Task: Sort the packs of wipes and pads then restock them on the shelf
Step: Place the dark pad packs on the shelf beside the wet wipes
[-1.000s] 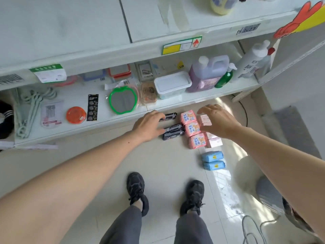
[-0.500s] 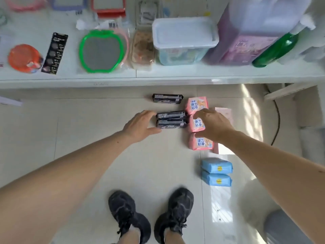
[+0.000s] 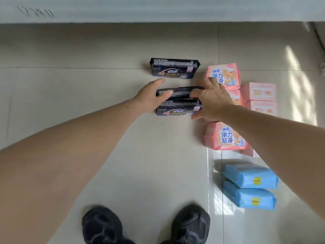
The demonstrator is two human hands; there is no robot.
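Three black pad packs lie on the floor. One black pack (image 3: 174,70) sits apart, nearer the shelf. My left hand (image 3: 151,97) holds the left end of the other two black packs (image 3: 177,103), thumb on top. My right hand (image 3: 211,99) grips their right end, fingers over the far pack and thumb by the near one. Pink pad packs (image 3: 223,76) (image 3: 226,138) lie in a column to the right, the middle one mostly hidden by my right hand. Pale pink packs (image 3: 258,91) lie beyond them. Two blue wipe packs (image 3: 249,176) sit nearer to me.
The white shelf's front edge (image 3: 158,14) runs across the top. My black shoes (image 3: 103,226) (image 3: 191,224) stand on the tiled floor at the bottom. Sunlight falls on the tiles at the right.
My right hand has moved left from the pink packs onto the right end of the two black packs. My left hand stays at their left end. The view has dropped closer to the floor.
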